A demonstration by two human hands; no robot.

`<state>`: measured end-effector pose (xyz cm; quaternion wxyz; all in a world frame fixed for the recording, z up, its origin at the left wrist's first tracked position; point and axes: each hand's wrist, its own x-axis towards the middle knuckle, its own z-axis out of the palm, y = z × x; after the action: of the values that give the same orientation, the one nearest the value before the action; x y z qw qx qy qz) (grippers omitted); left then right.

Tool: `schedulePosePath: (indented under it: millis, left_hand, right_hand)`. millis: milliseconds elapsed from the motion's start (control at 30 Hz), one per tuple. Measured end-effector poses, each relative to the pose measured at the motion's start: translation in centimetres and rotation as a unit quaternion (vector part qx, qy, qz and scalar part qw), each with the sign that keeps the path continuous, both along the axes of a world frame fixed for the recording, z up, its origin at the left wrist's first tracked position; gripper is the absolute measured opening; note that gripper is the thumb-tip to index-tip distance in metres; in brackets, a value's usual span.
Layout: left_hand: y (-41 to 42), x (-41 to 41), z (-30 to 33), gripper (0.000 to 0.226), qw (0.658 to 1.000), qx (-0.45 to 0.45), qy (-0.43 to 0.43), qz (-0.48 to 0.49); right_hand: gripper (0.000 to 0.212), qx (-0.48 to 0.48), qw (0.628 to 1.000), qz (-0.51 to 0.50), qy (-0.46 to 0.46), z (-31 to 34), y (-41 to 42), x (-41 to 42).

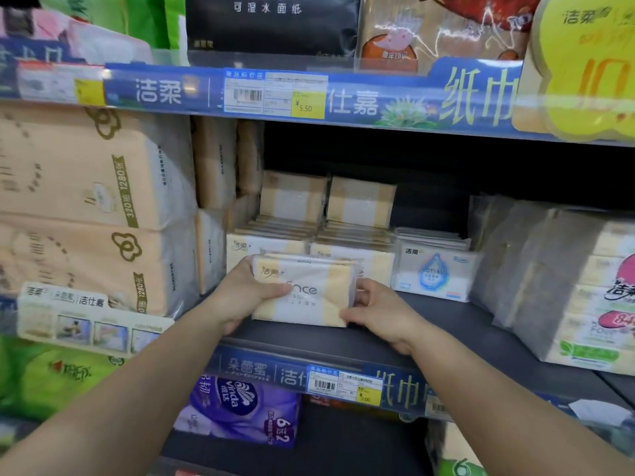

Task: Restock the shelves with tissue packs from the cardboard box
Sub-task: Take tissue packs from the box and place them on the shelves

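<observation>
I hold a white and yellow tissue pack [304, 292] upright on the dark middle shelf [429, 324], face toward me. My left hand [247, 293] grips its left side, thumb across the front. My right hand [378, 310] grips its right side at the lower corner. Just behind it stand rows of the same white and yellow packs [309, 235], with two more stacked further back. No cardboard box is in view.
A small white pack with a blue drop [433, 273] stands to the right of the rows. Large peach tissue bundles [86, 207] fill the left; a clear-wrapped bundle [567, 286] stands right. A purple pack [240, 410] lies on the shelf below. A blue price rail [309, 97] runs overhead.
</observation>
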<state>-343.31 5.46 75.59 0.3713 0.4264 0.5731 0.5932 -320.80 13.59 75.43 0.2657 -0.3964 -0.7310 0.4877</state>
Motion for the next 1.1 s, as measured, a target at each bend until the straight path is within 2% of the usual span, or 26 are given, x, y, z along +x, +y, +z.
schedulePosePath:
  millis: [133,233,367,467,567,633,733,800,833,967,1100]
  left_hand:
    - [-0.8,-2.6,0.0,0.060,0.996,0.006,-0.008,0.083]
    - [-1.4,-2.9,0.2,0.052,0.980,0.030,0.041,0.191]
    - [-0.9,-2.1,-0.7,0.066,0.964,0.069,0.110,0.233]
    - [-0.4,-2.4,-1.1,0.075,0.962,0.051,0.132,0.235]
    - [-0.3,-2.3,-1.1,0.087,0.948,0.036,0.190,0.251]
    - [-0.7,-1.7,-1.0,0.093,0.930,0.047,0.257,0.259]
    - [-1.6,-0.5,-0.9,0.091,0.871,0.060,0.388,0.295]
    - [-1.9,-0.4,-0.9,0.082,0.829,0.074,0.443,0.334]
    - [-1.9,-0.4,-0.8,0.079,0.827,0.067,0.447,0.333]
    - [-1.7,-1.0,-0.8,0.082,0.880,-0.014,0.418,0.226]
    - [-1.9,-1.3,-0.4,0.087,0.891,-0.032,0.406,0.200]
  right_hand:
    - [0.056,0.036,0.999,-0.020,-0.002,-0.4,-1.6,-4.7]
    - [0.045,0.055,0.997,-0.048,0.013,-0.4,-3.0,-8.0]
    - [0.035,0.085,0.992,-0.096,0.005,-1.0,-3.2,-10.0]
    - [0.036,0.075,0.992,-0.104,0.010,-0.9,-3.2,-10.1]
    - [0.028,0.088,0.991,-0.103,-0.002,-0.8,-3.5,-10.1]
    - [0.011,0.107,0.986,-0.119,-0.041,-0.9,-3.4,-10.4]
    - [0.015,0.156,0.973,-0.137,-0.105,-0.9,-3.5,-10.7]
    - [0.020,0.169,0.971,-0.134,-0.106,-0.9,-3.6,-10.7]
    - [0.023,0.165,0.973,-0.134,-0.093,-0.8,-3.7,-10.6]
    - [0.029,0.120,0.984,-0.129,-0.027,-0.4,-4.2,-10.3]
    - [0.048,0.074,0.990,-0.122,0.017,0.1,-4.7,-9.9]
